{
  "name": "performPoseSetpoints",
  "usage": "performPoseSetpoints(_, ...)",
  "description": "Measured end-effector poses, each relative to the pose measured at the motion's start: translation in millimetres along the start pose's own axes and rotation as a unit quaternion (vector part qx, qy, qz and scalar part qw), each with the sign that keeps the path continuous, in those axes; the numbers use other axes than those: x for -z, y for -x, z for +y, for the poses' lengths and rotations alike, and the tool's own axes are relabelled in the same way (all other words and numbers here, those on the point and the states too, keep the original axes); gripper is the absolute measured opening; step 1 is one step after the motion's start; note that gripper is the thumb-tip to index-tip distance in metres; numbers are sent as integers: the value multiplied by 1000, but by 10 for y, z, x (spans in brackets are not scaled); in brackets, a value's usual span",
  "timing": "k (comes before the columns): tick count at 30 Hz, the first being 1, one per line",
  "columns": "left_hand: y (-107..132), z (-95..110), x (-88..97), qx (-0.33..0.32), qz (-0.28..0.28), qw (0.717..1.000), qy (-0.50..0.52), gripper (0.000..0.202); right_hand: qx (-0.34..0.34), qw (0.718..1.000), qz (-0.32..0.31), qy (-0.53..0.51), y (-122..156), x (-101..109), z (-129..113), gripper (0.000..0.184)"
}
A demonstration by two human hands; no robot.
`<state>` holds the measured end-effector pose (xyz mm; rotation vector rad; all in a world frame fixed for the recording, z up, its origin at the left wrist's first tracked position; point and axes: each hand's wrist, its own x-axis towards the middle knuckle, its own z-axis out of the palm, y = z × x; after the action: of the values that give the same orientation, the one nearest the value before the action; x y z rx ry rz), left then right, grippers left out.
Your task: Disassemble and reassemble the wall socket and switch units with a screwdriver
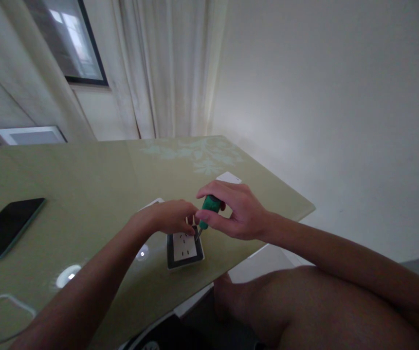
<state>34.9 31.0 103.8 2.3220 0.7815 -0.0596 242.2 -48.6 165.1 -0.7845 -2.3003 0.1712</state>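
A wall socket (185, 252) with a white centre and a dark grey frame lies face up on the table. In my right hand (236, 209) is a green-handled screwdriver (210, 205), held tilted, its handle between thumb and fingers. The metal shaft points down to the right side of the socket's white centre; I cannot make out a screw at the tip. My left hand (173, 216) is closed over the socket's far edge, thumb on its face and fingers close to the screwdriver. That hand hides the far part of the socket.
A dark tablet or phone (7, 228) lies at the left of the pale green table (114, 180). White plates (229, 178) lie partly behind my hands. A white cable (8, 297) and a round white spot (67, 276) are at lower left. The table's edge runs close by on the right.
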Motion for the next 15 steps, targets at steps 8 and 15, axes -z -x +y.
performPoseSetpoints(8, -22, 0, 39, 41, -49, 998, -2, 18, -20, 998, -35, 44, -12, 80, -30, 34)
performPoseSetpoints(15, -27, -38, 24, 47, -59, 997, 10, 25, -32, 995, -92, -17, -75, 124, -46, 40)
